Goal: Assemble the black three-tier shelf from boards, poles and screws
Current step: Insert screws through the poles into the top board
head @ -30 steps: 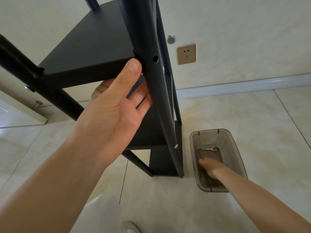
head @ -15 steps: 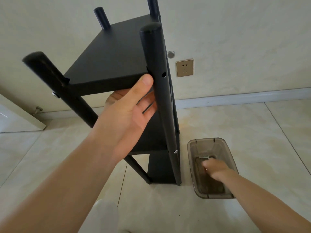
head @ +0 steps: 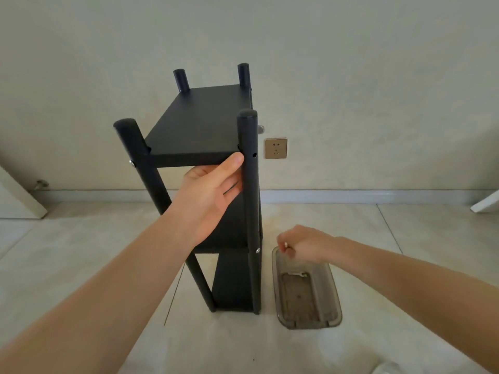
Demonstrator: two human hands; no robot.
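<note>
Right, the left hand (head: pixel 213 190) is up under the top board (head: pixel 199 125), thumb pressed against the board's front edge and fingers reaching beneath it beside the near right pole (head: pixel 249 184), propping it rather than wrapping anything. Over on the other side, the right hand (head: pixel 302 245) hovers just above the far end of the smoky plastic tray (head: pixel 334 295), fingertips pinched on something small and pale, most likely a screw (head: pixel 285 245), though it is too tiny to be sure. The shelf (head: pixel 216 211) stands upright on the tiled floor (head: pixel 405 238) near the wall, all three tiers in place, four poles poking above the top. A silver screw head shows on the near left pole (head: pixel 140 163); the near right pole shows an open hole (head: pixel 254 155) at top-board level, so that looks like the next target. This frame looks light but rigid, tall and narrow, so tippy; steadying it high at that corner seems wise. The screw is small and slick, easy to drop. A wall socket (head: pixel 275 148) sits behind.
</note>
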